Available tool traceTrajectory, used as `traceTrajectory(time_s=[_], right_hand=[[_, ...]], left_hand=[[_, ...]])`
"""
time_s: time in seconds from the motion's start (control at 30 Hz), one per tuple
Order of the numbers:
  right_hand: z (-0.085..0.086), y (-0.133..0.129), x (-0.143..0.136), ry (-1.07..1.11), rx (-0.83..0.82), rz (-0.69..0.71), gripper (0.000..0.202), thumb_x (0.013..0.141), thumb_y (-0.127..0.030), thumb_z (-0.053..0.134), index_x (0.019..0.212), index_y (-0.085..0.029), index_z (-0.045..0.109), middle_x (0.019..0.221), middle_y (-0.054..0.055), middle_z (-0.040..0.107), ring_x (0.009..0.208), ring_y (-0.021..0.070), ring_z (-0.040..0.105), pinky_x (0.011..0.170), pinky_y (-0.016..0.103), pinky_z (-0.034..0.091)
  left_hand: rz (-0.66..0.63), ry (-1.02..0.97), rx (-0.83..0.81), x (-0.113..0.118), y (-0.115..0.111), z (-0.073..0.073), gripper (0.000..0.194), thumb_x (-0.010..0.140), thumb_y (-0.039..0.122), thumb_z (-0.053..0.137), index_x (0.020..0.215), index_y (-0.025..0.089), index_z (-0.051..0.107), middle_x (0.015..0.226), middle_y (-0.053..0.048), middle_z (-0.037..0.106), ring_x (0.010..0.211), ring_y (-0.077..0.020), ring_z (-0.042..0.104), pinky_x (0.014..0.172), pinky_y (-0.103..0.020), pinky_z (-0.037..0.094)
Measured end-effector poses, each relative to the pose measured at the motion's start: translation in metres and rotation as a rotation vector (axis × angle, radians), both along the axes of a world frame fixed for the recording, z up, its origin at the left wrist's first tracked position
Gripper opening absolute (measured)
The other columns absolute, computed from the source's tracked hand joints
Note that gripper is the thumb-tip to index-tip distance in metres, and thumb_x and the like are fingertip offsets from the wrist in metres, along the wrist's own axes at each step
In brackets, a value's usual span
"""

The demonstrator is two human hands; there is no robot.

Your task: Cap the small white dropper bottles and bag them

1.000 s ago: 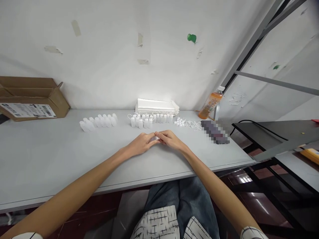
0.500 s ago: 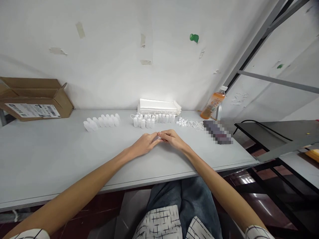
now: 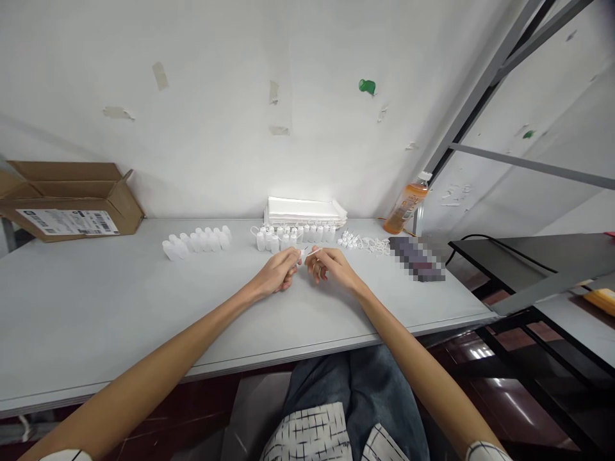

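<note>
Head view: clutching a small white piece [image 3: 302, 254], mostly hidden, in the curled left hand [image 3: 277, 272], above the tabletop [image 3: 144, 307], between front and back edges. Pinching a thin white strip [image 3: 314, 251] just beside it in the right hand [image 3: 333, 266]. Facing capped bottles [image 3: 286, 241] near the back edge.

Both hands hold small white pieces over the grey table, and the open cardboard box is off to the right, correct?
Not quite: in the head view, the open cardboard box is off to the left. The left hand and right hand do hold small white pieces over the grey table.
</note>
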State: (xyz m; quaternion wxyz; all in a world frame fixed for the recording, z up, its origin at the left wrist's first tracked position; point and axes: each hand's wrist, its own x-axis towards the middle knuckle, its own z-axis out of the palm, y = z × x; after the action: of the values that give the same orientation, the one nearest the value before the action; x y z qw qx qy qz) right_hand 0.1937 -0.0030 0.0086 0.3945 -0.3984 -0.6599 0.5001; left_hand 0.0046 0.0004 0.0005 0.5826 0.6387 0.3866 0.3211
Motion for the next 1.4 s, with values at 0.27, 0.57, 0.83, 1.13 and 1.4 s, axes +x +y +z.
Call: traceTrajectory(time_s=[0.27, 0.57, 0.83, 1.13, 1.4], right_hand=[[0.0047, 0.0019, 0.0067, 0.272, 0.044, -0.127, 0.021, 0.073, -0.024, 0.06, 0.092, -0.017, 0.062, 0.076, 0.001, 0.065, 0.05, 0.0122, 0.06, 0.041, 0.024, 0.046], [0.0066, 0.0005, 0.0055, 0.275, 0.078, -0.179, 0.015, 0.072, -0.028, 0.07, 0.077, -0.014, 0.067, 0.071, 0.003, 0.063, 0.06, 0.0159, 0.064, 0.049, 0.028, 0.052], [0.0079, -0.0024, 0.0044, 0.247, 0.141, -0.183, 0.023, 0.07, -0.035, 0.077, 0.078, -0.015, 0.068, 0.065, 0.002, 0.064, 0.061, 0.0175, 0.065, 0.056, 0.033, 0.057], [0.0009, 0.0028, 0.0043, 0.191, 0.129, -0.164, 0.03, 0.075, -0.044, 0.073, 0.08, -0.015, 0.071, 0.069, 0.004, 0.065, 0.063, 0.016, 0.065, 0.055, 0.029, 0.056], [0.0012, 0.0016, 0.0041, 0.157, 0.111, -0.116, 0.029, 0.076, -0.043, 0.072, 0.083, -0.014, 0.072, 0.072, 0.004, 0.065, 0.062, 0.0145, 0.063, 0.059, 0.03, 0.056]], left_hand=[[0.133, 0.092, 0.269, -0.0008, 0.0062, -0.0083, 0.045, 0.086, 0.062, 0.049, 0.093, 0.019, 0.055, 0.075, 0.001, 0.059, 0.045, -0.0089, 0.058, 0.041, -0.019, 0.038], [0.17, 0.142, 0.303, 0.0003, 0.0035, -0.0078, 0.041, 0.086, 0.059, 0.054, 0.096, 0.019, 0.058, 0.076, -0.001, 0.065, 0.049, -0.0122, 0.063, 0.048, -0.022, 0.044], [0.161, 0.116, 0.287, -0.0002, 0.0037, -0.0085, 0.039, 0.089, 0.056, 0.05, 0.096, 0.018, 0.055, 0.076, 0.0, 0.061, 0.047, -0.0107, 0.062, 0.042, -0.019, 0.038], [0.12, 0.142, 0.329, 0.0006, 0.0015, -0.0077, 0.038, 0.088, 0.057, 0.05, 0.095, 0.019, 0.055, 0.072, 0.002, 0.06, 0.048, -0.0109, 0.061, 0.052, -0.023, 0.046], [0.107, 0.16, 0.335, 0.0009, 0.0, -0.0086, 0.034, 0.09, 0.054, 0.049, 0.094, 0.02, 0.054, 0.069, 0.005, 0.058, 0.047, -0.01, 0.06, 0.062, -0.026, 0.049]])
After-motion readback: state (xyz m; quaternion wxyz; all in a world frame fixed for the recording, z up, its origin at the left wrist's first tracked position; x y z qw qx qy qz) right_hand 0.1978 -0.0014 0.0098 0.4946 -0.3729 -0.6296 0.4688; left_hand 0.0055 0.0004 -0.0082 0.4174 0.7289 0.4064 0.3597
